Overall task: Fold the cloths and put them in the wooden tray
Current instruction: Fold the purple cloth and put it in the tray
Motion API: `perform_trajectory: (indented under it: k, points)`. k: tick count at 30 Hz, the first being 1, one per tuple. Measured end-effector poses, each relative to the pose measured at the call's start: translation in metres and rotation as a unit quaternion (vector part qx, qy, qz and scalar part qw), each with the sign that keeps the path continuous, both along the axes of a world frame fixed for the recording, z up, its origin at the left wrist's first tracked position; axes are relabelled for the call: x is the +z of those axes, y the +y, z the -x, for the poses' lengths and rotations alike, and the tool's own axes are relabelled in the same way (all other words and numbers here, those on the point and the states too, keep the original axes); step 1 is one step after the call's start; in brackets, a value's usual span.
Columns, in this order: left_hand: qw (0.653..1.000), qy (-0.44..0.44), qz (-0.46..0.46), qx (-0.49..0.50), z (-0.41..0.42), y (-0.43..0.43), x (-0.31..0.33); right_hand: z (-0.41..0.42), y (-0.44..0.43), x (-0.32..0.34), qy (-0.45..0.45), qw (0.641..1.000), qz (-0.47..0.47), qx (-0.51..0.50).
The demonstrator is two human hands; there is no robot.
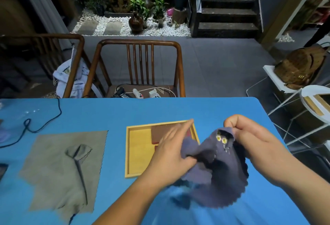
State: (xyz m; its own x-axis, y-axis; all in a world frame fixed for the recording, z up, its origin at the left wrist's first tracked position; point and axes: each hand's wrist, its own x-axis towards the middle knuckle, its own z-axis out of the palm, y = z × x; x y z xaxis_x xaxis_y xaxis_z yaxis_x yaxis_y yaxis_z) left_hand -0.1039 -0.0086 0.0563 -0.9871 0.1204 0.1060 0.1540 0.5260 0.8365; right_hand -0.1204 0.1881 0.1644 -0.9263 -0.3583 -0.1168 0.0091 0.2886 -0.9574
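A dark blue cloth (219,176) with small yellow flowers hangs crumpled above the blue table, just right of the wooden tray (137,155). My right hand (259,148) pinches its top edge. My left hand (171,155) grips a fold of it between thumb and fingers, with the forefinger stretched out over the tray. A folded brown cloth (164,132) lies in the tray's far right part, partly hidden by my left hand. A grey cloth (59,169) lies spread on the table at the left, with a raised wrinkle in its middle.
The blue table (107,112) has a dark cable (35,126) looping across its far left. Two wooden chairs (139,67) stand behind the far edge, one holding chargers and cables. White wire stools (303,103) and a brown backpack (301,67) stand to the right.
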Motion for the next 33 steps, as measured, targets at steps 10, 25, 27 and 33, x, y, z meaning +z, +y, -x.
perform_trajectory:
  k: [10,25,27,33]
  points:
    - [0.981,-0.14,-0.127,0.046,-0.106,-0.057,-0.007,-0.056,-0.003,-0.046,-0.125,0.99,0.036,-0.053]
    - [0.988,-0.145,0.035,-0.038,-0.127,-0.078,-0.039,-0.052,-0.01,-0.104,-0.159,0.985,-0.017,-0.071]
    - [0.979,-0.123,0.156,-0.054,-0.128,-0.077,-0.037,-0.051,-0.011,-0.103,-0.166,0.98,-0.025,-0.106]
    - [0.996,-0.063,0.046,-0.052,-0.121,-0.08,-0.024,-0.044,-0.004,-0.096,-0.142,0.98,-0.046,-0.133]
